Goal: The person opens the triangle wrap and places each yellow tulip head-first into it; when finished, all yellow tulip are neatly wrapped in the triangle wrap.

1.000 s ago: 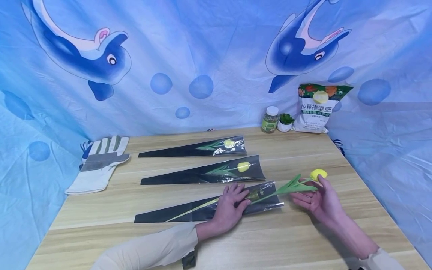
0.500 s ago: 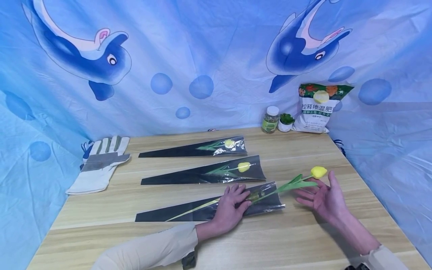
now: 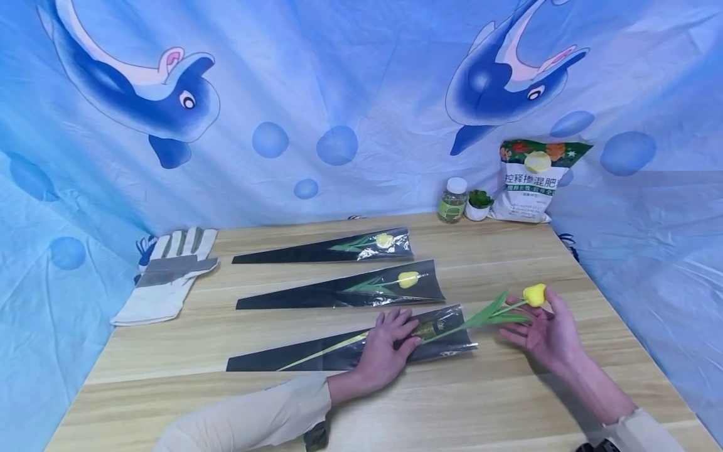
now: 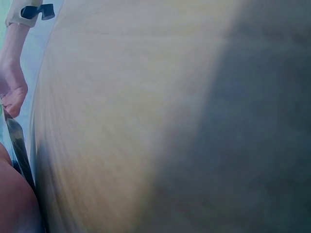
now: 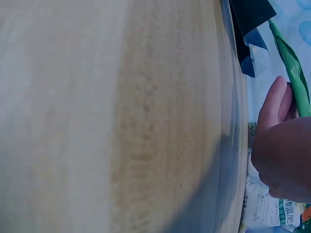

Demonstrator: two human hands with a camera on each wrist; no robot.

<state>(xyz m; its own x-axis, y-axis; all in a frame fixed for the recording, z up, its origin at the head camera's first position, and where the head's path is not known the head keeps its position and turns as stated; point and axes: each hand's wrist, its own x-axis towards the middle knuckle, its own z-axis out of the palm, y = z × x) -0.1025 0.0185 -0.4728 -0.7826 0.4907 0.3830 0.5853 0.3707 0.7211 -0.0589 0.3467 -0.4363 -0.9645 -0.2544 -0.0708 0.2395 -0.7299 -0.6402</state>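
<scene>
A yellow tulip (image 3: 534, 295) with green leaves (image 3: 489, 312) slants up to the right, its stem (image 3: 440, 333) running into the mouth of the nearest black-and-clear flower sleeve (image 3: 282, 359). My left hand (image 3: 386, 348) lies palm down across this sleeve and presses it, fingers extended, the thumb alongside the stem. My right hand (image 3: 545, 333) is turned up under the tulip's head and leaves, fingers loosely spread, thumb beside the petals. In the right wrist view a green leaf (image 5: 293, 68) passes by my fingers. The left wrist view shows mostly blurred tabletop.
Two sleeved yellow tulips, one in a middle sleeve (image 3: 299, 294) and one in a back sleeve (image 3: 288, 252), lie parallel behind. Work gloves (image 3: 169, 276) lie at left. A lidded jar (image 3: 452, 201), a potted succulent (image 3: 479, 206) and a fertilizer bag (image 3: 522, 188) stand at the back right.
My right hand has shifted slightly right, and the tulip's head rose a little, then dipped back toward the thumb. The nearest sleeve has edged slightly right; my left hand stays put.
</scene>
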